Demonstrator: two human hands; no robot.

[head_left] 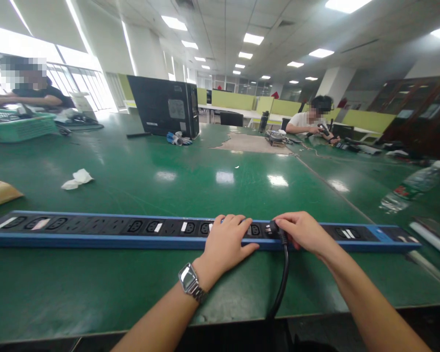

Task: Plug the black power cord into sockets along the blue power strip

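Because the long blue power strip (106, 241) lies lengthwise near the front edge of the green desk (176, 188), with its sockets facing up, both hands can reach it from above. The left hand (225, 242) is open, its fingers spread across the middle of the strip and its thumb apart, probably to steady it; how hard it presses, I cannot tell. A watch (190, 281) sits on that wrist.

Just to the right, the right hand (300, 229) pinches a black plug (275, 228) between thumb and fingers, close over the sockets. Its metal pins show on the left side, so it does not look seated; the grip on the body, rather than the wire, seems chosen to control its angle. The cord (285, 278) drops from the plug over the desk's front edge, where its weight likely pulls a little on the plug.

Farther back, a black computer case (161, 105) stands upright with gloves (179, 139) beside it, and a bottle (414, 188) lies tilted at the right, well apart from both hands.
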